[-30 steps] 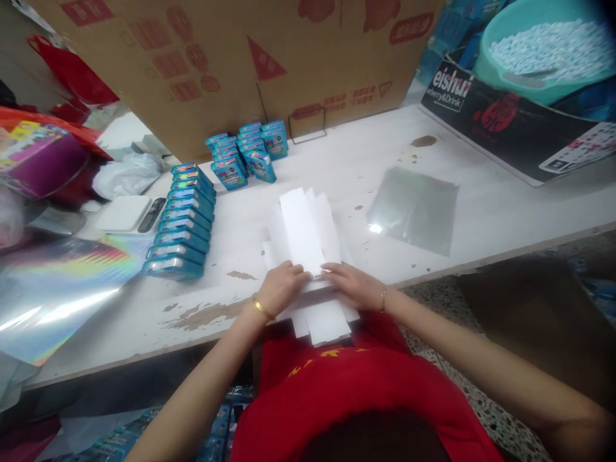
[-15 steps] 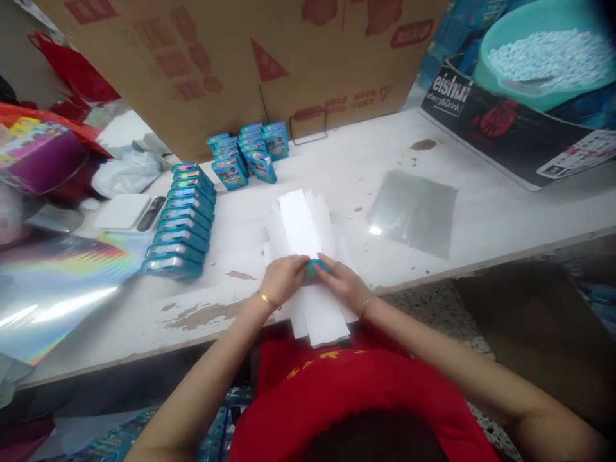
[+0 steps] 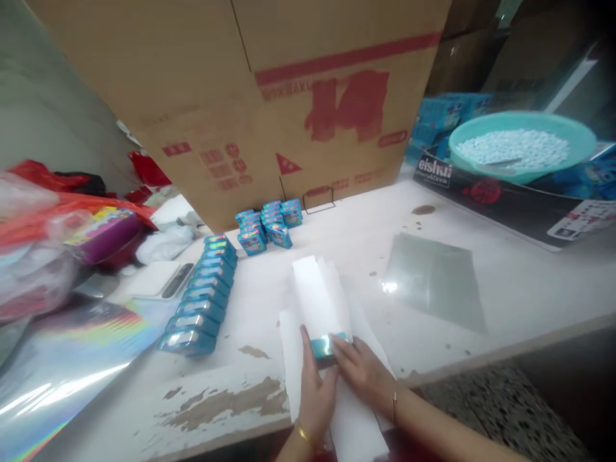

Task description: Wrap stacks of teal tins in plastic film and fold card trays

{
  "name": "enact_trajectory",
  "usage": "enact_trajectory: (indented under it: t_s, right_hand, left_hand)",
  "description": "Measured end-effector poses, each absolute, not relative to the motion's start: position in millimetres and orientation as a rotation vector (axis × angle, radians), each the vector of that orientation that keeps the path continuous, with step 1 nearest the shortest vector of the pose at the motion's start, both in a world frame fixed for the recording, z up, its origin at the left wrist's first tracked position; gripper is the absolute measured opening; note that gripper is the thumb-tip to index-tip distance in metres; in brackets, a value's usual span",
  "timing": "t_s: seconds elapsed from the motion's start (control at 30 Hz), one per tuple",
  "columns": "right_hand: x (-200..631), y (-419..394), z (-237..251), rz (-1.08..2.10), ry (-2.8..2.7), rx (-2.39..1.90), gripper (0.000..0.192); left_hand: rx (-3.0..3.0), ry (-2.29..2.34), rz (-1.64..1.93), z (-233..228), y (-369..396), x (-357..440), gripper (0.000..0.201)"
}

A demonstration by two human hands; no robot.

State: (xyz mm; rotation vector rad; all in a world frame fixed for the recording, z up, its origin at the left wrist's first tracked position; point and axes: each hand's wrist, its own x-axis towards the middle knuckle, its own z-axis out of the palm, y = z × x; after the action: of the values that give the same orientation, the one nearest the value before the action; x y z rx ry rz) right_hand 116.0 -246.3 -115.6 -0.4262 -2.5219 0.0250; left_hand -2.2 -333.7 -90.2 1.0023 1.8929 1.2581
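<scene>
A small blue box (image 3: 321, 347) lies between my hands, over a stack of white paper strips (image 3: 315, 292) at the table's front edge. My left hand (image 3: 315, 388) grips the box's left side and near edge between fingers and thumb. From the right, my right hand (image 3: 363, 369) has its fingers on the box's top and right end; its thumb is hidden. To the left stands a long row of blue boxes (image 3: 205, 298) set close together. Behind them is a smaller group of upright blue printed packs (image 3: 253, 242).
A large cardboard carton (image 3: 231, 122) stands along the back. At right, a turquoise bowl (image 3: 462, 157) of small pale pieces sits over a black printed box (image 3: 491, 199). A clear plastic sheet (image 3: 433, 279) lies right of the paper. On the left are a scale (image 3: 154, 279) and shiny holographic film (image 3: 86, 359).
The view has tilted up, so everything sits lower in the picture. My left hand has turned with its fingers pointing forward, and more of the blue box's shiny side shows.
</scene>
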Motion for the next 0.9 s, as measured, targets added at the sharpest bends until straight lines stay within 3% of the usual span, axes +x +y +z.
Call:
enact_trajectory:
  t_s: [0.17,0.3,0.4,0.53,0.6,0.73,0.83,0.9]
  right_hand:
    - [107,-246,-113,0.075,-2.458,-0.547,0.018]
    - [101,-247,-106,0.135,-2.439,-0.621,0.024]
    - [98,-248,-105,0.12,-2.424,-0.628,0.025]
    - [103,-250,-102,0.215,-2.382,-0.621,0.026]
    - [107,-253,-99,0.358,-2.252,-0.644,0.025]
    - [109,-260,-92,0.956,-1.754,-0.945,0.065]
    - [103,-261,-89,1.408,-1.507,-1.092,0.062]
    - [100,-260,-86,1.548,-1.423,-1.118,0.055]
  left_hand:
    - [1.215,2.079,1.116,-86,-339,-15,0.07]
    - [1.926,2.303,0.978,-78,-339,-25,0.059]
    - [2.304,2.281,0.568,-68,-326,-25,0.018]
    - [2.402,2.191,0.044,-56,-307,-26,0.023]
    - [2.375,2.148,-0.044,-51,-304,-28,0.022]
    - [2.197,2.16,-0.07,-42,-306,-30,0.018]
    - [2.135,2.117,-0.09,-38,-307,-24,0.019]
    - [2.061,2.102,-0.041,-35,-305,-19,0.021]
